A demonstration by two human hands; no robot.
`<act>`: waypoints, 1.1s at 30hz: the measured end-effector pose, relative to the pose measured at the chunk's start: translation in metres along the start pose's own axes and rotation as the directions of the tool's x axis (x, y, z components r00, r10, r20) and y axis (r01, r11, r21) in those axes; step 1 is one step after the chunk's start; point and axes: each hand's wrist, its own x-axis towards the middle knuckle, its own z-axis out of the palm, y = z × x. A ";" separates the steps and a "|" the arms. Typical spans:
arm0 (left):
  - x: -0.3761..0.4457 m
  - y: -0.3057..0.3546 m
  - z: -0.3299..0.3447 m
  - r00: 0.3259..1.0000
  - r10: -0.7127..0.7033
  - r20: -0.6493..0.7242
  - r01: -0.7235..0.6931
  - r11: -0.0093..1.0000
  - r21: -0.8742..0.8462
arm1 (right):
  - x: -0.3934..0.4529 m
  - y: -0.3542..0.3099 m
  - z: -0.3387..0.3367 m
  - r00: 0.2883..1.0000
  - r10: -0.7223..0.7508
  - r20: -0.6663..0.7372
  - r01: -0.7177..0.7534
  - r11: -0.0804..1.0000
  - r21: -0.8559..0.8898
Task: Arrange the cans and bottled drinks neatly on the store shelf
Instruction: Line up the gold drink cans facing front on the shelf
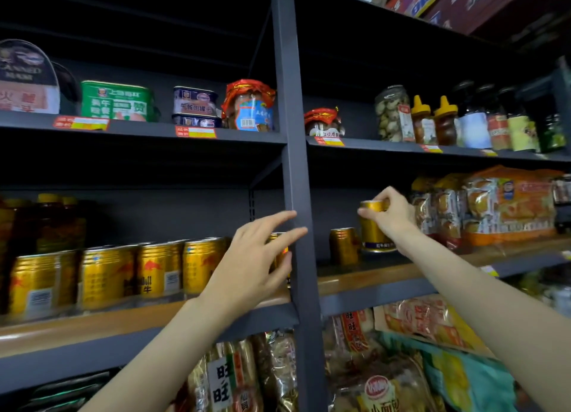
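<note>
A row of gold energy-drink cans (160,269) stands on the wooden middle shelf (92,325), left of the grey upright post (296,164). My left hand (253,263) reaches with fingers spread toward the last gold can (279,251) of that row, beside the post, and partly hides it. On the right of the post, my right hand (392,213) grips the top of a gold can (374,226) standing on the shelf. Another gold can (343,246) stands just left of it.
Bagged snacks (494,207) fill the right end of the middle shelf. Tins (117,101) and jars (392,115) line the upper shelf, dark bottles (58,223) stand behind the cans at the left, and snack packs (386,365) sit below.
</note>
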 end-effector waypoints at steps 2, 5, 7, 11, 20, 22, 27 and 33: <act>-0.001 -0.002 0.006 1.000 0.002 0.022 -0.002 1.000 0.018 | 0.003 0.011 0.008 0.996 0.077 0.033 -0.075 0.996 -0.045; -0.003 -0.003 0.011 1.000 0.005 0.009 -0.006 0.999 0.052 | 0.005 0.031 0.017 0.989 0.141 0.052 -0.135 0.986 -0.101; -0.003 -0.003 0.012 1.000 0.018 0.007 -0.019 0.997 0.073 | 0.006 0.043 0.016 0.983 0.146 0.115 -0.129 0.981 -0.143; -0.004 -0.002 0.011 0.999 0.033 -0.011 -0.032 0.994 0.103 | 0.013 0.033 0.001 0.987 0.050 0.150 -0.009 0.964 -0.265; -0.027 -0.058 -0.041 0.925 -0.342 -0.167 0.354 0.934 0.048 | -0.076 -0.104 -0.006 0.843 -0.532 0.080 0.486 0.817 0.311; -0.035 -0.074 -0.056 0.927 -0.350 -0.136 0.364 0.927 0.092 | -0.092 -0.128 0.012 0.780 -0.569 0.260 0.474 0.808 0.350; -0.056 -0.103 -0.061 0.965 -0.256 0.063 0.223 0.921 0.321 | -0.081 -0.159 0.097 0.655 -0.395 0.645 0.536 0.844 -0.028; -0.062 -0.115 -0.047 0.973 -0.218 0.076 0.164 0.885 0.437 | -0.024 -0.143 0.179 0.538 0.048 0.841 0.614 0.661 -0.431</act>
